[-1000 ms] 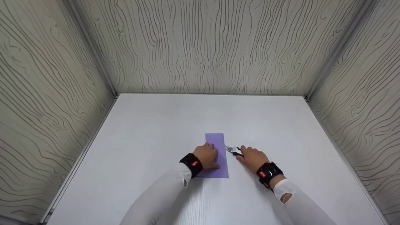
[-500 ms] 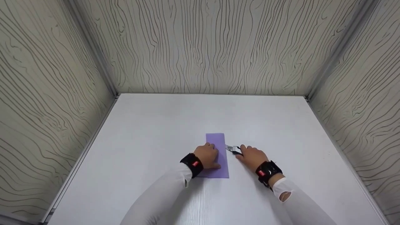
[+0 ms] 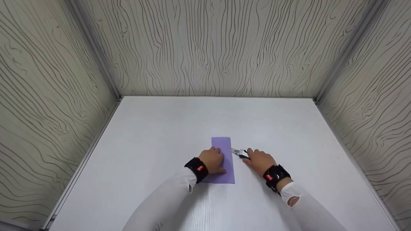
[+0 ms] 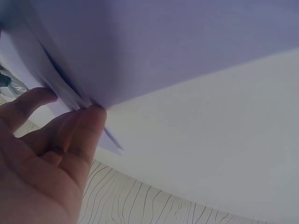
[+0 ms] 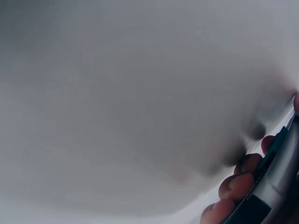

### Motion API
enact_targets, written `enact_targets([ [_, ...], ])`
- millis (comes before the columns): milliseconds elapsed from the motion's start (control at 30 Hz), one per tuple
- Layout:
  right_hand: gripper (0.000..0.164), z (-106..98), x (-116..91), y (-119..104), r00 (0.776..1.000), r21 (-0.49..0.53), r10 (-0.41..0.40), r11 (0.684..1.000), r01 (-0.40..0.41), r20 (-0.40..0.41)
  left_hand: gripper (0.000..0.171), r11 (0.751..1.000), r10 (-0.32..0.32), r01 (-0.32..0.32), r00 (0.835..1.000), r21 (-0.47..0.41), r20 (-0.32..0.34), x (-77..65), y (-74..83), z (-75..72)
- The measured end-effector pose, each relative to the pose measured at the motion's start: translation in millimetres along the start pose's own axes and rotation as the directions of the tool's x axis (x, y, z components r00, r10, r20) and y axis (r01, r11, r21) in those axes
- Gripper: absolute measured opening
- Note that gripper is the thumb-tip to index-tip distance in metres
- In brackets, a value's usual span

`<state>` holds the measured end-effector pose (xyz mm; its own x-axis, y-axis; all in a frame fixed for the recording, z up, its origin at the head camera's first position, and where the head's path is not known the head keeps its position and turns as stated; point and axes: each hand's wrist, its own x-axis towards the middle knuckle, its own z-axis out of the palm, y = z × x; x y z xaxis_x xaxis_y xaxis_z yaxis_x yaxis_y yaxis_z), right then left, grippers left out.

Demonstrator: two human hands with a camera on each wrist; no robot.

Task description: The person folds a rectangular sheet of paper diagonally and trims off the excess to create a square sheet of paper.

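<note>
In the head view a strip of folded purple paper (image 3: 221, 142) lies on the white table. My left hand (image 3: 212, 159) presses on it with the fingertips, thumb spread toward the near end. Seen from the left wrist, the fingertips (image 4: 97, 113) meet the paper where two layers part along a dark slit. My right hand (image 3: 260, 163) grips a utility knife (image 3: 239, 153) with a metal head and dark handle. Its blade tip is right at the paper's right edge. The right wrist view shows several fingers curled round the teal and grey handle (image 5: 275, 184).
The white table (image 3: 154, 125) reaches back to a wood-grain patterned wall (image 3: 199, 48). Similar panels stand at the left and right, with grey metal posts (image 3: 96, 51) in the corners. Black bands circle both wrists, above white sleeves.
The knife's blade tip has shifted very slightly along the paper's right edge, away from the person. The left hand and the paper stay in place.
</note>
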<state>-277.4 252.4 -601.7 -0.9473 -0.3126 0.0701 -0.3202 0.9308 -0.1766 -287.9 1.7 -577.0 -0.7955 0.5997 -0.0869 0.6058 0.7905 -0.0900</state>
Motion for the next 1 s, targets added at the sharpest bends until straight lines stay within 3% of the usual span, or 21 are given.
enact_targets([
  [167, 0.037, 0, -3, -2, 1.0, -0.004, 0.008, 1.0, -0.008, 0.025, 0.06, 1.0, -0.004, 0.004, 1.0, -0.016, 0.028, 0.7, 1.5, 0.4],
  [367, 0.038, 2, -8, -3, 1.0, -0.002, -0.008, 1.0, 0.008, 0.016, 0.058, 0.998, -0.008, 0.008, 1.0, -0.059, 0.014, 3.3, 2.8, 3.6],
  [533, 0.037, 2, -10, -4, 1.0, -0.003, -0.006, 1.0, 0.006, 0.026, 0.067, 0.994, -0.012, 0.016, 0.999, -0.105, 0.037, 4.5, 3.5, 4.9],
  [800, 0.044, 4, -5, -4, 1.0, -0.014, -0.012, 1.0, 0.012, 0.021, 0.063, 0.995, -0.004, 0.009, 0.999, -0.1, 0.043, 7.5, 2.7, 5.3],
  [1000, 0.039, 1, -4, -3, 1.0, -0.018, 0.004, 1.0, -0.004, 0.016, 0.063, 0.996, 0.008, -0.005, 0.999, -0.092, 0.031, 10.8, 1.8, 7.5],
])
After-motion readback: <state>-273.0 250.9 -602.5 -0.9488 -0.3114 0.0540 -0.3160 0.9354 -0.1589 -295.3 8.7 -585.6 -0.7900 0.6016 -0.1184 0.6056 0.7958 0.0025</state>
